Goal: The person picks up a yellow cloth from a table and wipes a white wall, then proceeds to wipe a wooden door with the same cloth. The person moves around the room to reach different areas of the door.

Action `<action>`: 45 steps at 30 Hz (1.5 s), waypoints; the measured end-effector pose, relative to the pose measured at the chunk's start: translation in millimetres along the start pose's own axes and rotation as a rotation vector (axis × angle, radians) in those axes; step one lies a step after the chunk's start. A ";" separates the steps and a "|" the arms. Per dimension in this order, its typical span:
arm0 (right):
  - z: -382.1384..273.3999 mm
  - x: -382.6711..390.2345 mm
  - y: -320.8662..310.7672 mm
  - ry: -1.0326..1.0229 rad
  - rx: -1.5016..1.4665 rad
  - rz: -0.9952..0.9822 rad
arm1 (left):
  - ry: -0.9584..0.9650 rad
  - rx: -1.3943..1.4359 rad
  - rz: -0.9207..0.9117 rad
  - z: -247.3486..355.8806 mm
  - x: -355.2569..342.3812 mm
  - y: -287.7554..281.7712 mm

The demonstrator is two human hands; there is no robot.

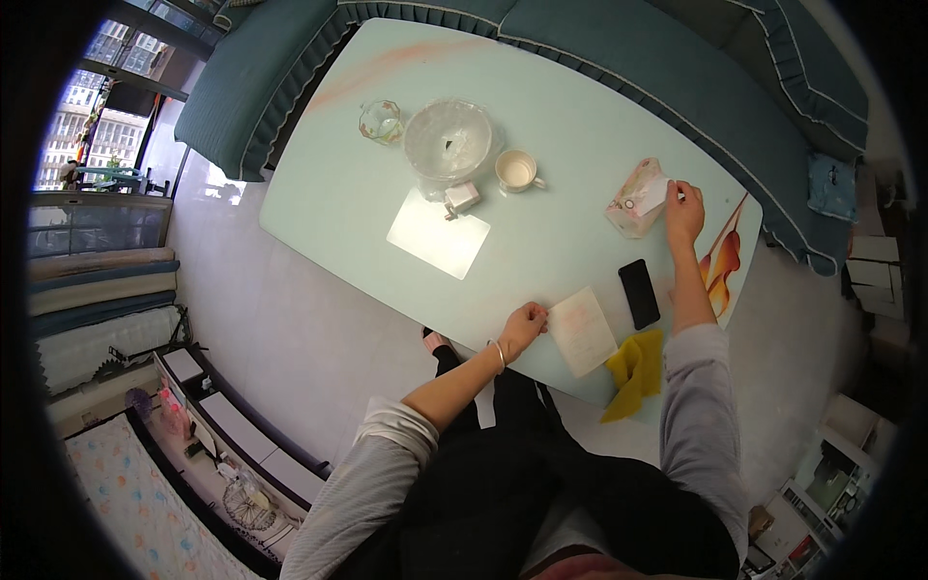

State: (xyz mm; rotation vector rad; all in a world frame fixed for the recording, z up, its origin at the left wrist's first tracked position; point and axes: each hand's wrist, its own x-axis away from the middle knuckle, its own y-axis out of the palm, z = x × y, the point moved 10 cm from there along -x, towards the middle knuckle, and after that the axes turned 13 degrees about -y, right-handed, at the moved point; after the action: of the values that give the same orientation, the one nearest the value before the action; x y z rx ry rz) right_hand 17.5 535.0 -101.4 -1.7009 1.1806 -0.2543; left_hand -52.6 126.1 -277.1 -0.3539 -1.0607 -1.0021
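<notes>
My right hand (684, 215) pinches a white tissue (654, 192) at the mouth of a soft, floral tissue pack (628, 208) on the table's right side. My left hand (523, 327) is by the near table edge, its fingers curled together at the left corner of a pale, flat square pad (583, 332). Whether those fingers grip the corner or something small is hidden. A black phone (639, 294) lies right of the pad, below the tissue pack. Close to my right forearm, a mustard-yellow cloth (635, 375) lies crumpled over the table's edge.
On the pale table (338, 193) stand a clear-lined round bin (448, 145), a glass bowl (381, 122), a cream mug (516, 171) and a small white block (462, 198) beside a bright white sheet (440, 235). A teal sofa (619, 39) borders the far side.
</notes>
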 end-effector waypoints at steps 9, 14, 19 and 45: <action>-18.7 -19.1 -50.2 0.061 -0.460 0.056 | 0.003 0.032 -0.048 27.2 12.0 16.6; -57.9 -3.8 -99.9 0.080 -0.755 -0.012 | 0.166 0.000 -0.004 71.4 24.5 25.5; -33.9 81.1 -99.4 0.022 -0.842 -0.037 | 0.373 -0.002 0.008 142.3 40.9 54.1; 174.0 299.0 -14.5 0.556 -0.224 -0.192 | 0.193 -0.303 -0.101 67.9 -2.9 120.8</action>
State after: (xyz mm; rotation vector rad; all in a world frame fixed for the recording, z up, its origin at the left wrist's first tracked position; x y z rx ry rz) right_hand 286.8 403.1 -274.4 -2.0147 1.4852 -0.7765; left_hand 8.3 237.8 -222.1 -0.4430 -0.7583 -1.2661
